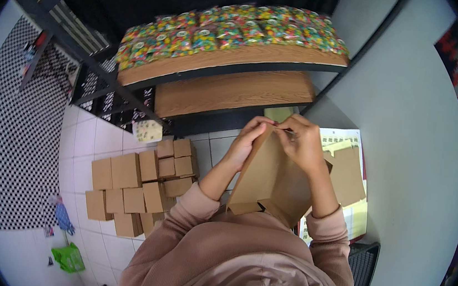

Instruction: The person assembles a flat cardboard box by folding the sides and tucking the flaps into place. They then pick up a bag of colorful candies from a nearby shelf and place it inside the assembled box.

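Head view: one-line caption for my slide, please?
Both hands, left hand and right hand, fold a flat brown cardboard box beside stacked finished boxes.

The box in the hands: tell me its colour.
Plain brown cardboard box, unprinted, shown best in the head view.

I see a flat brown cardboard box point(270, 175), half folded, pinched at its top edge by both hands point(277, 139). To my left a heap of small closed brown boxes point(138, 186) sits on the white tiled floor. On the upper wooden shelf lies a row of clear packets point(235, 32) of multicoloured sweets. Flat brown box blanks point(348, 175) lie to my right on printed sheets.
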A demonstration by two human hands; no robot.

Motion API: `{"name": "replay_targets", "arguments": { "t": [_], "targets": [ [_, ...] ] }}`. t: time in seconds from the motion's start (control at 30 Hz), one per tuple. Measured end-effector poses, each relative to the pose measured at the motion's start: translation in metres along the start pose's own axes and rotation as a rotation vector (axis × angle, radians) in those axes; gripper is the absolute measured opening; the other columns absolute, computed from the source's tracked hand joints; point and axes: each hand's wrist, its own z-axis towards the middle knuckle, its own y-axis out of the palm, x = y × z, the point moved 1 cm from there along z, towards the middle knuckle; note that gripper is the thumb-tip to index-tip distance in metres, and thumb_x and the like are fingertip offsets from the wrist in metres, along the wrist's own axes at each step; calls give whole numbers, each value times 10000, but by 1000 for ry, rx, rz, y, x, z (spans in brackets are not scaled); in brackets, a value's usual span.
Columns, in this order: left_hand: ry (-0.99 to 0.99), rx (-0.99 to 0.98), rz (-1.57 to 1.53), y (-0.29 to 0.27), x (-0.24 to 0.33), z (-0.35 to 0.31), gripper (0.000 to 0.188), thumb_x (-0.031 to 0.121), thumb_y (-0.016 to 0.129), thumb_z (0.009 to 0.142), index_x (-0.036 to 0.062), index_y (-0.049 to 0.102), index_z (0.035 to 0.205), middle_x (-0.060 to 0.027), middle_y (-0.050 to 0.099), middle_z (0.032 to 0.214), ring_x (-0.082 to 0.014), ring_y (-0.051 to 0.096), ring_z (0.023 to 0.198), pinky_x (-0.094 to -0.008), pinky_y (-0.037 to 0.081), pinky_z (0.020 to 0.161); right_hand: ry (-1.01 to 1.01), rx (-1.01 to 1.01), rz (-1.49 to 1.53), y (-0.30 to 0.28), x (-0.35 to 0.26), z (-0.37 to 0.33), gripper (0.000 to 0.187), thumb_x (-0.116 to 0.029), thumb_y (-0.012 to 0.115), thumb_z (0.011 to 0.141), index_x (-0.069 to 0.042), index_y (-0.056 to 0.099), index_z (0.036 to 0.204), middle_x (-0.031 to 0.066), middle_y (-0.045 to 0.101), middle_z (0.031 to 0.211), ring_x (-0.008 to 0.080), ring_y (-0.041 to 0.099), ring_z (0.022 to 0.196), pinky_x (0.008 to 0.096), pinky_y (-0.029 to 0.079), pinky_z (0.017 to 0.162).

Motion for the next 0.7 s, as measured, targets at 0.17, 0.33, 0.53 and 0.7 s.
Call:
{"name": "replay_targets", "arguments": {
  "t": [0.17, 0.33, 0.53, 0.7],
  "targets": [
    [-4, 21, -28, -11, 4, -5, 194, 245, 456, 906, 89, 505, 1010, -35, 534, 1010, -106, 516, 895, -242, 428, 759, -7, -132, 155, 4, -4, 11, 89, -4, 662, 691, 4, 643, 778, 118, 611, 713, 217, 590, 618, 269, 457, 551],
    [3, 39, -44, -14, 8, -10, 186, 238, 455, 904, 93, 497, 1012, -35, 537, 999, -106, 519, 888, -247, 432, 756, -73, -136, 111, 10, -5, 17, 91, -31, 636, 699, 5, 624, 781, 129, 615, 747, 304, 596, 678, 333, 477, 613],
    [-5, 86, -58, -18, 11, -10, 193, 243, 470, 895, 93, 493, 1014, -37, 539, 978, -113, 522, 880, -255, 440, 751, -148, -55, 6, 21, -7, 13, 84, -51, 636, 700, -18, 618, 776, 117, 611, 744, 298, 597, 671, 343, 479, 587],
    [1, 74, -62, -17, 13, -9, 208, 250, 481, 890, 91, 495, 1023, -39, 539, 976, -118, 523, 879, -256, 439, 758, -197, 29, -58, 27, -7, 12, 77, -56, 646, 683, -27, 600, 738, 95, 596, 713, 274, 592, 632, 345, 474, 560]
  ]
}}
